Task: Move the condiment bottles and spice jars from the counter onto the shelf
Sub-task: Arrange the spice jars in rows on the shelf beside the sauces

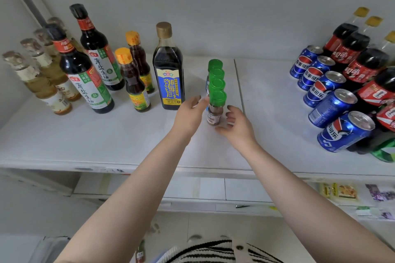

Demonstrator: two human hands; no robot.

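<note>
Currently both hands loose: left hand (188, 114) and right hand (236, 125) flank the front green-lidded spice jar (215, 109) on the shelf (106, 139), gripping nothing.

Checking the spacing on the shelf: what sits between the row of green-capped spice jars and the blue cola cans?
Nothing in the head view: only bare white shelf, with a panel seam, lies between the green-capped spice jars and the blue cola cans.

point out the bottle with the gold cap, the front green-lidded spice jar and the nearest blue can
bottle with the gold cap (168, 79): head view, blue label
front spice jar (217, 97): head view, green lid
nearest blue can (344, 134): head view, side wall
</note>
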